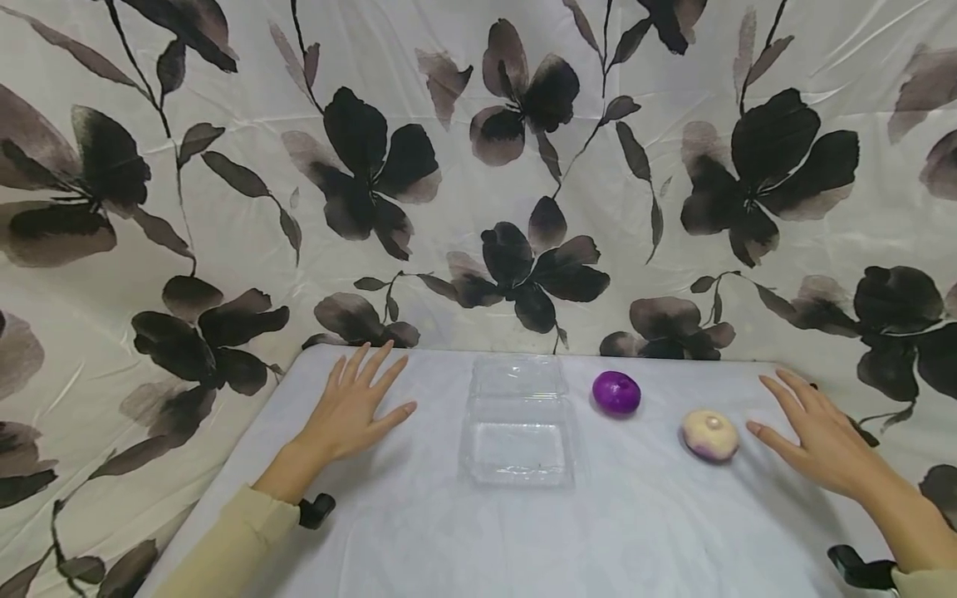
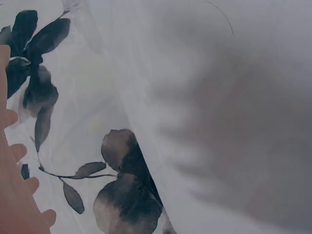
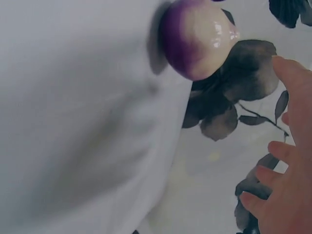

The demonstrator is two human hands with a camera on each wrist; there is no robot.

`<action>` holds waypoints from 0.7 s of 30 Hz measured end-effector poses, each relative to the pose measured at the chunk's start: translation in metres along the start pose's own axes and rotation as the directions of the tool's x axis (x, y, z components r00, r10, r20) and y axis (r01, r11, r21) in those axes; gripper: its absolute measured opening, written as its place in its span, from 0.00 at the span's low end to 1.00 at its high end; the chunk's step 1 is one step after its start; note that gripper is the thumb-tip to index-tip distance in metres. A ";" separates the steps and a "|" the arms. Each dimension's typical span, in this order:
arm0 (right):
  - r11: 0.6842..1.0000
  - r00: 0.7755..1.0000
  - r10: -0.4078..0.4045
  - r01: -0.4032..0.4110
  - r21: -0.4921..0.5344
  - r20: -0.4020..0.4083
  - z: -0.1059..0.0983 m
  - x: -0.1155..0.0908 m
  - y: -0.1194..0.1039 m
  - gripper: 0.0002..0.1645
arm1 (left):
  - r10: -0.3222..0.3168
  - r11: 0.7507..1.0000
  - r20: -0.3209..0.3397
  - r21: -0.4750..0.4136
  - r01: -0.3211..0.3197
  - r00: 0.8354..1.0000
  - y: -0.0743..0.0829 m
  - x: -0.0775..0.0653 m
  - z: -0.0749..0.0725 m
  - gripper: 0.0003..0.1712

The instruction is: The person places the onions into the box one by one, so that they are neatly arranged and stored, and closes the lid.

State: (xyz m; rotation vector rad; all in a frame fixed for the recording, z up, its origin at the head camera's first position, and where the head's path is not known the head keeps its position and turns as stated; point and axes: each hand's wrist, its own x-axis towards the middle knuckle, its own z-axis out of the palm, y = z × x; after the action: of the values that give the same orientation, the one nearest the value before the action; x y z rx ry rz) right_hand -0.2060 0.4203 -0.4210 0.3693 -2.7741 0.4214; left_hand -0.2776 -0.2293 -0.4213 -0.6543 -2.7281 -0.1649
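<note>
My left hand [image 1: 355, 407] hovers over the left part of the white table with its fingers spread, holding nothing. In the left wrist view, part of that hand [image 2: 19, 170] shows at the left edge. My right hand [image 1: 822, 432] is held up at the right, empty, its fingers extended and apart. Nearest to it lies a round, glossy cream-and-purple vegetable like a turnip or onion [image 1: 709, 436], also in the right wrist view [image 3: 200, 39]. Further left sits a shiny purple onion-like ball [image 1: 616, 394]. A clear plastic clamshell box [image 1: 517, 482] stands with its lid folded back, left of both.
A white cloth covers the table [image 1: 419, 540]. Behind it and down its left side hangs a pale curtain [image 1: 449, 183] printed with dark flowers. Dark wrist camera mounts [image 1: 317, 510] sit at both wrists.
</note>
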 end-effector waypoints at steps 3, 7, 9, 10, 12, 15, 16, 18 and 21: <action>0.998 1.000 0.005 -0.005 0.060 0.006 0.001 0.000 -0.001 0.48 | 0.008 1.000 0.001 -0.006 -0.008 1.000 0.003 0.000 0.000 0.46; 0.991 1.000 -0.014 0.013 0.133 0.006 0.005 -0.001 -0.002 0.46 | 0.024 0.999 -0.015 -0.024 -0.025 1.000 0.006 0.000 0.003 0.45; 0.985 1.000 -0.019 0.017 0.170 0.009 0.007 -0.001 -0.003 0.45 | 0.034 0.998 -0.024 -0.045 -0.035 0.999 0.007 -0.001 0.003 0.46; 0.982 1.000 -0.019 0.015 0.188 0.016 0.008 -0.001 -0.004 0.44 | 0.039 0.997 -0.029 -0.058 -0.041 0.999 0.008 -0.002 0.004 0.46; 0.976 1.000 -0.013 0.007 0.220 0.026 0.010 0.000 -0.006 0.44 | 0.050 0.995 -0.037 -0.081 -0.052 0.998 0.010 -0.003 0.005 0.46; 0.971 1.000 -0.015 0.007 0.239 0.028 0.013 0.001 -0.009 0.42 | 0.059 0.991 -0.045 -0.118 -0.064 0.997 0.012 -0.005 0.005 0.46; 0.971 1.000 -0.015 0.008 0.240 0.027 0.014 0.002 -0.009 0.42 | 0.060 0.989 -0.049 -0.131 -0.066 0.997 0.013 -0.005 0.006 0.46; 0.971 1.000 -0.014 0.007 0.240 0.026 0.015 0.003 -0.011 0.43 | 0.061 0.985 -0.056 -0.159 -0.069 0.997 0.015 -0.004 0.006 0.47; 0.972 0.999 0.005 -0.014 0.234 0.038 0.014 0.006 -0.013 0.44 | 0.061 0.978 -0.062 -0.195 -0.072 0.996 0.018 -0.002 0.006 0.47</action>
State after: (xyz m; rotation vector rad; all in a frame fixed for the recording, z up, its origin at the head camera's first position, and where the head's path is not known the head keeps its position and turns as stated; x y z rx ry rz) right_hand -0.2114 0.4027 -0.4286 0.4219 -2.7684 0.7555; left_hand -0.2694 -0.2125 -0.4272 -0.7814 -2.6541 -0.4351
